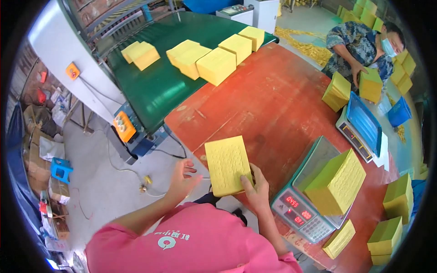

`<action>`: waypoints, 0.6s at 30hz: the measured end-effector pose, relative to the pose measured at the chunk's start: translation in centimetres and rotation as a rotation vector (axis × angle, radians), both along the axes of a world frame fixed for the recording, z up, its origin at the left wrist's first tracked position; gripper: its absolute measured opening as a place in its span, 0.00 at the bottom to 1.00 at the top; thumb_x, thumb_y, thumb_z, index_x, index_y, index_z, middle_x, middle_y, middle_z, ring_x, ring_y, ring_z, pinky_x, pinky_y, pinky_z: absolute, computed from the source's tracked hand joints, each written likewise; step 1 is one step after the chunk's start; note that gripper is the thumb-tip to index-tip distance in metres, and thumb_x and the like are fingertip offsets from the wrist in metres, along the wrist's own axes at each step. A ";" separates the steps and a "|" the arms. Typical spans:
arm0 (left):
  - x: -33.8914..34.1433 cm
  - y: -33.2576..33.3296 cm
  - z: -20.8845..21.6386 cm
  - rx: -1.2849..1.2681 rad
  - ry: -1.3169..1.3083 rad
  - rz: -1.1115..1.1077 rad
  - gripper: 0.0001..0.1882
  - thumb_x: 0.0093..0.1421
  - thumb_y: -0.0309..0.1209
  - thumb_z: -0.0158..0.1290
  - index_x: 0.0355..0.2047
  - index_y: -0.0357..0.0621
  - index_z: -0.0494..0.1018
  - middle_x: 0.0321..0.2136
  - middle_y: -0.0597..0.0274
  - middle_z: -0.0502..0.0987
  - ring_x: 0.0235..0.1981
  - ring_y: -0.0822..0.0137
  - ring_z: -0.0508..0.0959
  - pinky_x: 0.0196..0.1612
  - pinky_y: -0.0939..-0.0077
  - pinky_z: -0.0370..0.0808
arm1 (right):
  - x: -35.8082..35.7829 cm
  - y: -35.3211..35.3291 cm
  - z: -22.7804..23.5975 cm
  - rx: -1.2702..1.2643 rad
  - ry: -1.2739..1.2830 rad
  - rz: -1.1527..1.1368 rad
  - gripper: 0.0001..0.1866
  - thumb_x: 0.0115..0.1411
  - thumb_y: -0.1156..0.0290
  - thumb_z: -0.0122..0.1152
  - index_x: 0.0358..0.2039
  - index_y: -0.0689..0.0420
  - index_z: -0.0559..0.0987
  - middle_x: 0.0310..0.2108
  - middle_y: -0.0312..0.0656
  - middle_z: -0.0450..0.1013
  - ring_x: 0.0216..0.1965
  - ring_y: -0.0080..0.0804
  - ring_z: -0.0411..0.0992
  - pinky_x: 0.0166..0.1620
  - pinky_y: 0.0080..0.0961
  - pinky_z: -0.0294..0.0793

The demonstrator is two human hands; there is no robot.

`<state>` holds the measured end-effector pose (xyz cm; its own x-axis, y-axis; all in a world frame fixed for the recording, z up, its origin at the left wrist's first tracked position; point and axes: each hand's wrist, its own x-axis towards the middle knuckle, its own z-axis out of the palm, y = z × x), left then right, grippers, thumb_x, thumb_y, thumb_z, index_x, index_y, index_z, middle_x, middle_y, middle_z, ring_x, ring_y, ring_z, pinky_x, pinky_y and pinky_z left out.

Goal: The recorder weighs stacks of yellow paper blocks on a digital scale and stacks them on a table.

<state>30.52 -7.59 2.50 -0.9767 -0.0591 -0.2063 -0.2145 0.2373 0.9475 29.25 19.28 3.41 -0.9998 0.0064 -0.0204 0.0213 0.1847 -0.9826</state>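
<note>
My right hand (256, 185) grips a stack of yellow embossed paper (225, 161) by its lower right corner, thumb on the patterned face. The stack is held above the near edge of the red table (255, 109). My left hand (183, 177) is just left of it, not touching, with its fingers apart and slightly bent. To the right of my right hand stands a digital scale (298, 214) with a lit red display. A taller yellow paper block (337, 182) lies on its pan. A thin yellow bundle (339, 240) rests beside the scale.
A green conveyor belt (154, 91) carries several yellow blocks (216, 66). Across the table, a co-worker (359, 50) holds a yellow block (371, 85) near a second scale (359, 132) with a blue tray. More yellow blocks (398, 195) stand at the right edge. An orange control box (124, 127) sits at the belt's side.
</note>
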 end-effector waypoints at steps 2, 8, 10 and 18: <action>0.8 1.1 -2.3 0.225 -0.102 0.083 0.39 0.59 0.41 0.59 0.64 0.45 0.52 0.61 0.51 0.63 0.59 0.58 0.68 0.58 0.59 0.67 | 1.3 -0.6 -1.0 -0.005 0.023 0.025 0.28 0.57 0.68 0.62 0.57 0.64 0.69 0.49 0.52 0.72 0.48 0.39 0.74 0.50 0.33 0.73; 0.3 5.0 -1.1 0.687 -0.129 -0.010 0.43 0.64 0.42 0.52 0.70 0.46 0.39 0.64 0.52 0.58 0.64 0.60 0.62 0.61 0.61 0.64 | 3.6 -2.2 -2.7 0.024 0.105 -0.021 0.30 0.56 0.69 0.63 0.58 0.63 0.67 0.52 0.53 0.70 0.50 0.41 0.73 0.50 0.33 0.74; 0.0 4.5 0.2 0.768 -0.152 -0.105 0.41 0.64 0.39 0.52 0.70 0.46 0.41 0.64 0.54 0.58 0.64 0.61 0.63 0.63 0.62 0.63 | 3.9 -2.8 -1.3 -0.022 0.029 -0.055 0.30 0.57 0.69 0.62 0.59 0.63 0.67 0.53 0.53 0.70 0.52 0.39 0.72 0.51 0.34 0.73; 2.3 -1.0 -7.3 0.109 0.048 -0.377 0.27 0.63 0.38 0.51 0.60 0.39 0.65 0.56 0.49 0.71 0.58 0.57 0.70 0.62 0.63 0.64 | 8.8 -1.2 -5.0 -0.114 -0.162 -0.246 0.24 0.64 0.66 0.57 0.57 0.63 0.70 0.48 0.48 0.74 0.49 0.30 0.72 0.45 0.27 0.75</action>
